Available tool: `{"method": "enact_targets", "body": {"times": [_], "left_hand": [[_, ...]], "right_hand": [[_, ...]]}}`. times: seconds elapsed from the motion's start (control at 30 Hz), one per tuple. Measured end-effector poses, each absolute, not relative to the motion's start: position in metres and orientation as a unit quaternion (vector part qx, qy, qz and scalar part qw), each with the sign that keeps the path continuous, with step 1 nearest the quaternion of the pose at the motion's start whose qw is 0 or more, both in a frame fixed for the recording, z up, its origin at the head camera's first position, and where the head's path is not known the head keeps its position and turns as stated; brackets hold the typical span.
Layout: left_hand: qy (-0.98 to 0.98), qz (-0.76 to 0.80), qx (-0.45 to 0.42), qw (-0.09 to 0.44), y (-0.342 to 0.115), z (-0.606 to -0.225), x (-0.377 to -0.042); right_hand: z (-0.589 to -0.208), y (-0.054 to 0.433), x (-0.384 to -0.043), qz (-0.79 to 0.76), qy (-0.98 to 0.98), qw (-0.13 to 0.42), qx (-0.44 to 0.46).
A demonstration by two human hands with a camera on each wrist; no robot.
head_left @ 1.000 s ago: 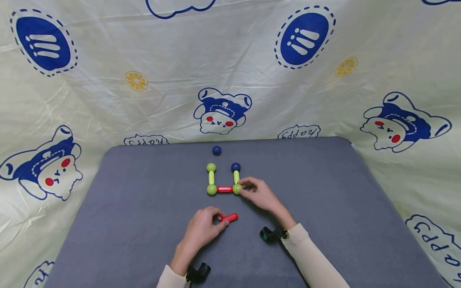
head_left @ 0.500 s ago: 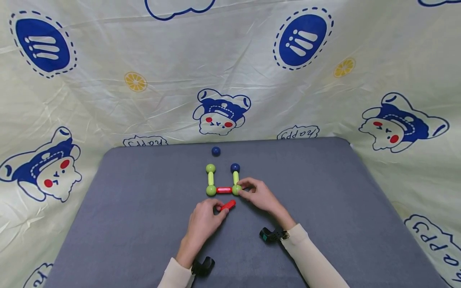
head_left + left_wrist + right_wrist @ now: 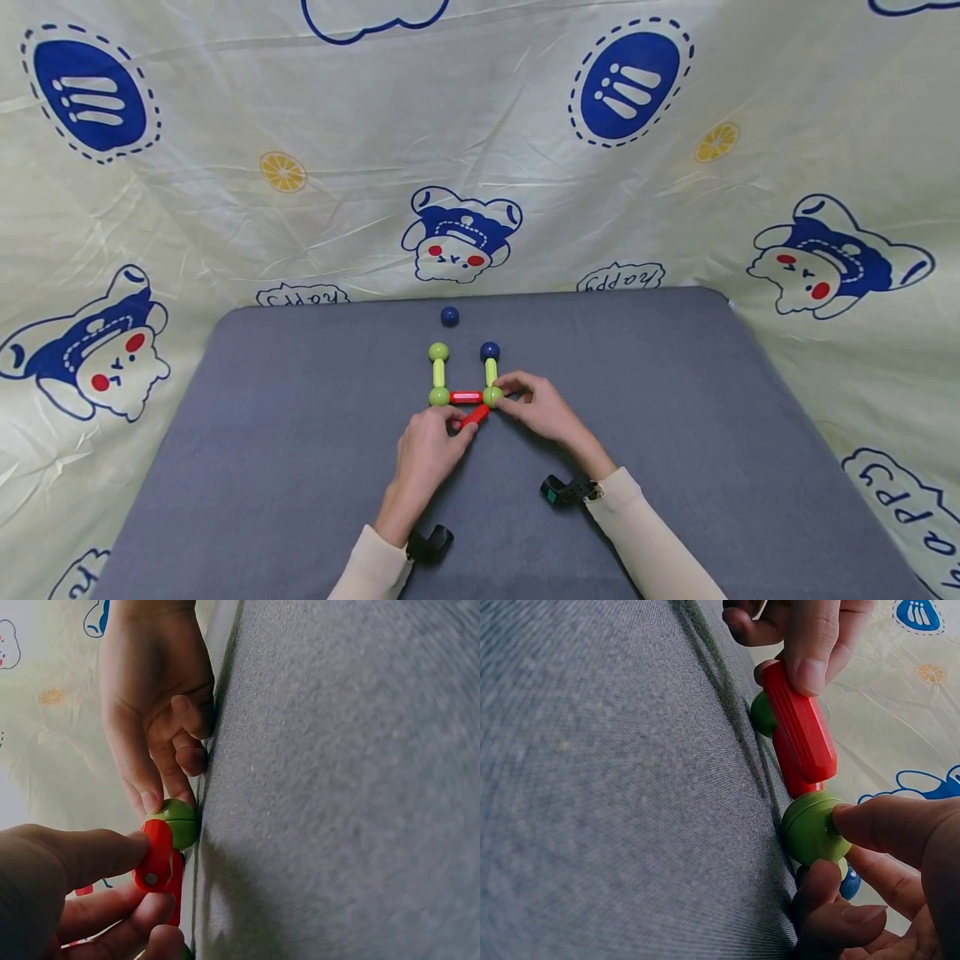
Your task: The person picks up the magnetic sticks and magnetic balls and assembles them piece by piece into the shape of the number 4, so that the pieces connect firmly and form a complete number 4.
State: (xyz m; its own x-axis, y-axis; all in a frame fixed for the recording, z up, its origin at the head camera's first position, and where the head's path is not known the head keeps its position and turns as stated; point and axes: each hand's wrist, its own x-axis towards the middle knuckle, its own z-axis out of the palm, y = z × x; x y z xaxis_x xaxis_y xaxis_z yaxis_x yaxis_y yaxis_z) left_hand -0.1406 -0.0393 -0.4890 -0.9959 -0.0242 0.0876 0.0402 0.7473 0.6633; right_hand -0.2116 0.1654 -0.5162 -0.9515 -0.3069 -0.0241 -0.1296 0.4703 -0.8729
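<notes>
My left hand (image 3: 429, 450) pinches a red magnetic rod (image 3: 474, 416) between thumb and fingers. The rod slants, its free end right by the near-right green ball (image 3: 492, 397). That ball is pinched by my right hand (image 3: 536, 406), thumb on its side in the right wrist view. It joins a second red rod (image 3: 467, 397), which runs left to another green ball (image 3: 438, 397). From the two balls, yellow-green rods (image 3: 491, 372) reach away from me, topped by a dark blue ball (image 3: 490, 351) at right and a green ball (image 3: 438, 352) at left, making a U.
A loose dark blue ball (image 3: 449, 316) lies behind the U, near the far edge of the grey table (image 3: 300, 467). Beyond that edge hangs a pale printed cloth (image 3: 480, 100). A black band (image 3: 566, 491) is on my right wrist, another (image 3: 431, 545) on my left.
My left hand has carried its red rod away from me, up to the near-right green ball, and the rod slants more steeply. My right hand stays on that ball.
</notes>
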Motion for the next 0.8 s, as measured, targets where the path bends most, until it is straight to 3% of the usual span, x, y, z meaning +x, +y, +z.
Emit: {"method": "enact_targets", "body": {"times": [0.8], "left_hand": [[-0.926,-0.376,-0.017,0.033,-0.026,-0.497,-0.139]], "right_hand": [[-0.515,0.166,-0.21,-0.507,0.848,0.097,-0.121]]}}
